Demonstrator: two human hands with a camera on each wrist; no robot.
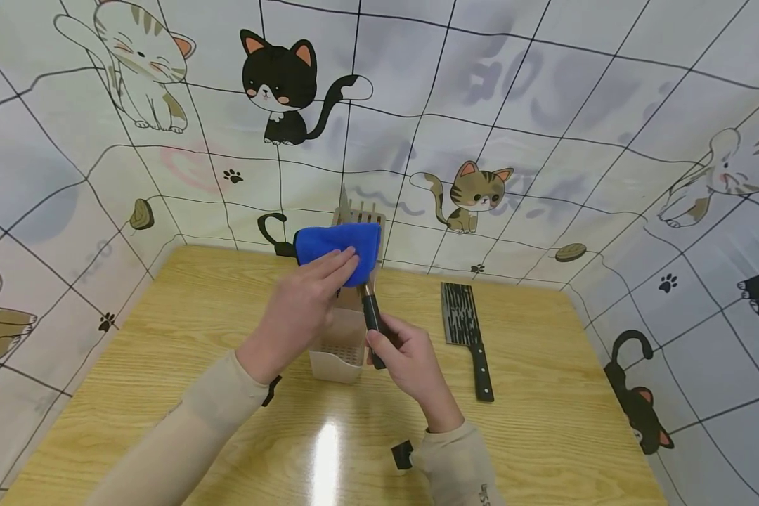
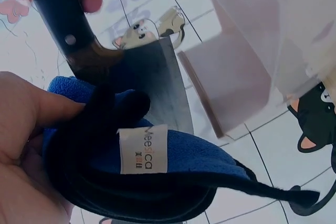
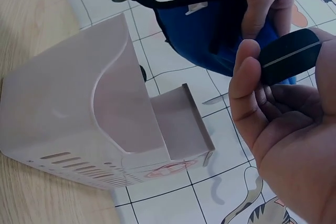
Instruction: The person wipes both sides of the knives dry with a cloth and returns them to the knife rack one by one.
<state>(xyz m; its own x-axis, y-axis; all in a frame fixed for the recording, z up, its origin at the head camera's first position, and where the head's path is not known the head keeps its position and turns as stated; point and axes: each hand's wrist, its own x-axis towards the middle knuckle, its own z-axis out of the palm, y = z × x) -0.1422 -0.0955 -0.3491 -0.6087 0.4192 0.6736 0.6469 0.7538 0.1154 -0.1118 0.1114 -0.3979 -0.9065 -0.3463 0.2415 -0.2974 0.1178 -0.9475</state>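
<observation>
1. Between seven and eight o'clock from the blue cloth [image 1: 325, 240], in the head view: left hand [image 1: 300, 299], fingers pinching the fabric from both sides. Danger: fingertips sliding past the fold onto bare steel, with pressure too near the hem.
2. At the clock's centre: the cloth itself, folded around part of the blade [image 2: 163, 87] of a raised knife [image 1: 370, 309]. Danger: a nick through the fabric, from hard rubbing against the sharp side or too thin a fold.
3. At six o'clock, upright on the surface [image 1: 531, 393]: pale holder [image 1: 335, 367], lower than the knife. Danger: a tip-over, from a low sweep of either wrist.
4. At five o'clock: black knife handle, grasped between thumb and fingers of the right hand [image 1: 411, 355]. Danger: blade twisting inside the cloth, from a loose grip.
5. At four o'clock, flat, apart from both hands: dark-bladed cleaver [image 1: 460, 313], handle toward half past five. Danger: a knock or scrape, from the right forearm swinging toward three.
</observation>
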